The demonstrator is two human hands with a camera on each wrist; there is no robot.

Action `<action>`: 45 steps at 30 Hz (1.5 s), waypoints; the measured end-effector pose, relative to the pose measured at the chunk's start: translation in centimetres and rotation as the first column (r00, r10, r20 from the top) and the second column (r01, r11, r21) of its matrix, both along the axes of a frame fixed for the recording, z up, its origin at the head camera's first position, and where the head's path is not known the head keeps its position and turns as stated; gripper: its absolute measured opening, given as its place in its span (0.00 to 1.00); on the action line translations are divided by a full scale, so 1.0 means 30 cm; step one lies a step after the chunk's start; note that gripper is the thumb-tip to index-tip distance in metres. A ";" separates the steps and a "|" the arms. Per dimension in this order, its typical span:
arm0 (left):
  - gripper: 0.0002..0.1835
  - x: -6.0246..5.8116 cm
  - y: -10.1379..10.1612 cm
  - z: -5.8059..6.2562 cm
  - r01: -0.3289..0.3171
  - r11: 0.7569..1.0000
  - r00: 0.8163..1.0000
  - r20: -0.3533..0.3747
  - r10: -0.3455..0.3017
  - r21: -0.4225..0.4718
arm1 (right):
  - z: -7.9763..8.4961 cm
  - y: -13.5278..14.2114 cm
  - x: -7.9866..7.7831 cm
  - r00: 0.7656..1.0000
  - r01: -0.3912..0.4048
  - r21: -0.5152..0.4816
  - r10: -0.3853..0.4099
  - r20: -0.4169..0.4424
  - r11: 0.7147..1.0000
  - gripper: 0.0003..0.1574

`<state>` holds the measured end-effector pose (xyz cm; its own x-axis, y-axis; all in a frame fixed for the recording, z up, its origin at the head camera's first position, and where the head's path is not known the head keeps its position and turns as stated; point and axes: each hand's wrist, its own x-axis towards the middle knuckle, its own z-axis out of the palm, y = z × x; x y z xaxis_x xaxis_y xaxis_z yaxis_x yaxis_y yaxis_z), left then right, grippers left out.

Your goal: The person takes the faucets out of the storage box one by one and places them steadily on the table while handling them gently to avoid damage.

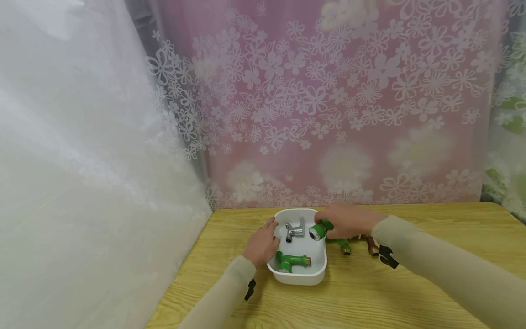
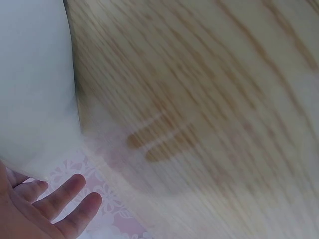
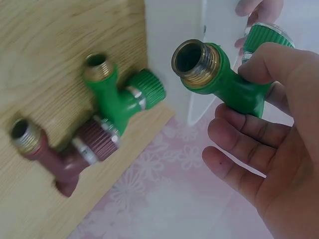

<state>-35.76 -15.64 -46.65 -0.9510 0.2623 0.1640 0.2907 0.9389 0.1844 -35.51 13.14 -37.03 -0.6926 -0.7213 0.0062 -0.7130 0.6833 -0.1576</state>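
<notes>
Right wrist: right hand [image 3: 294,144] pinches slanting green tap [image 3: 233,91], mouth [image 3: 203,67] leftward; left hand [image 1: 262,243] unclenched.

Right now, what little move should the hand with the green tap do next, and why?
Probably the right hand should shift a little left and lower its green tap into the white tub. It holds the tap by the tub's right rim; a silver tap and another green one already lie inside, and the left hand is at the opposite rim.
</notes>
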 end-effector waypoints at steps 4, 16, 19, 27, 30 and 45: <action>0.27 0.000 -0.002 0.001 0.002 1.000 1.000 0.006 -0.002 0.001 | -0.002 0.045 0.008 1.000 0.007 -0.028 -0.006 0.022 1.000 0.20; 0.27 -0.001 -0.010 -0.007 0.009 1.000 1.000 -0.014 -0.009 0.016 | -0.048 0.166 0.001 0.998 0.058 -0.014 -0.057 0.020 0.998 0.17; 0.27 0.000 -0.010 -0.004 0.012 1.000 1.000 -0.014 -0.012 0.019 | -0.060 0.194 0.000 0.997 0.074 -0.001 -0.074 0.006 0.997 0.16; 0.27 -0.005 -0.011 -0.007 0.005 1.000 1.000 -0.008 -0.005 0.004 | -0.079 0.259 -0.002 0.993 0.113 0.010 -0.113 0.019 0.994 0.17; 0.27 -0.005 -0.008 -0.006 0.004 1.000 1.000 -0.013 -0.004 0.003 | -0.085 0.283 0.000 0.993 0.113 0.016 -0.113 0.023 0.993 0.17; 0.27 -0.005 -0.004 -0.003 0.009 1.000 1.000 -0.004 -0.009 0.005 | -0.124 0.389 -0.009 0.979 0.186 -0.007 -0.185 0.090 0.982 0.18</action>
<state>-35.90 -15.77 -46.76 -0.9480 0.2695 0.1692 0.2995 0.9354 0.1880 -35.78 24.81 -40.75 -0.8128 -0.5803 -0.0509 -0.5567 0.7995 -0.2256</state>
